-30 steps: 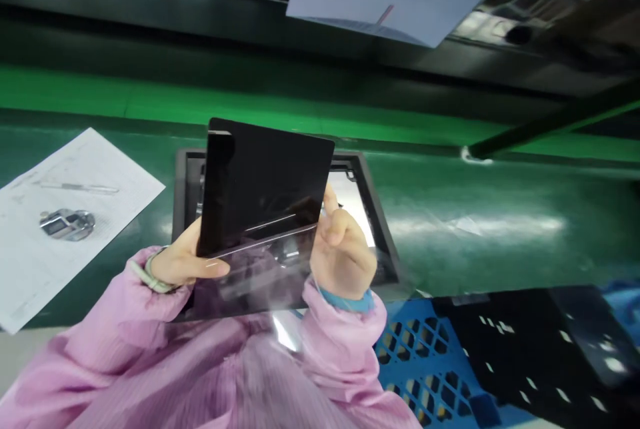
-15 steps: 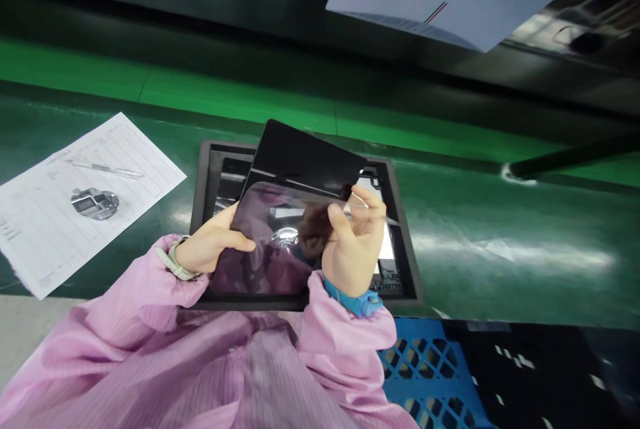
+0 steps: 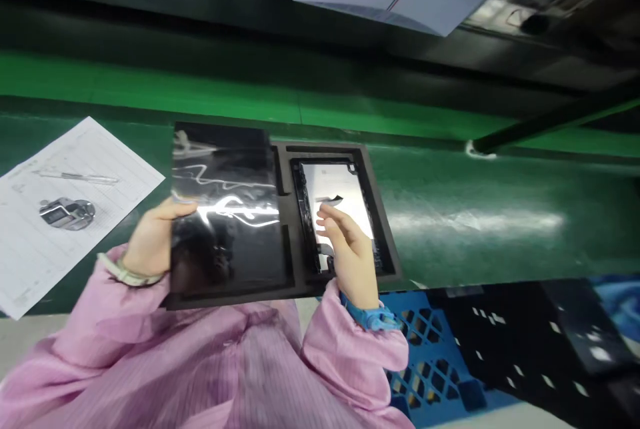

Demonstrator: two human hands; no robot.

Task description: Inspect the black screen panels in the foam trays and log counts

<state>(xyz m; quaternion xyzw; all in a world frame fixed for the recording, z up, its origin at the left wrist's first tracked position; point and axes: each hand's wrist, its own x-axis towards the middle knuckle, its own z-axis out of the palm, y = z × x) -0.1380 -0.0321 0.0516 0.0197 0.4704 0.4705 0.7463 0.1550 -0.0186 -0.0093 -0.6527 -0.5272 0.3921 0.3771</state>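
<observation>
My left hand (image 3: 156, 235) grips a glossy black flat panel (image 3: 230, 249), probably a tablet screen, by its left edge. Wavy reflections cross the panel, and it covers the left part of a dark grey tray (image 3: 385, 242). In the tray's right compartment lies a black-framed tablet housing (image 3: 304, 215) with a bright silvery inner face. Over that housing is my right hand (image 3: 353, 252), its fingers loosely bent and slightly apart, with nothing seen between them. A small dark tab (image 3: 334, 199) shows just beyond its fingertips; whether they touch is unclear.
On the green bench (image 3: 475, 215), a printed paper sheet (image 3: 30, 229) at left carries a pen (image 3: 77, 177) and a round metallic gauge with a small display (image 3: 67, 213). A blue crate (image 3: 425, 355) stands below the bench's front edge. A dark bar (image 3: 550, 119) slants at right.
My left hand has moved left with the panel, turning it squarer and uncovering the housing. My right hand has left the panel and is now over the housing. The view has shifted slightly right.
</observation>
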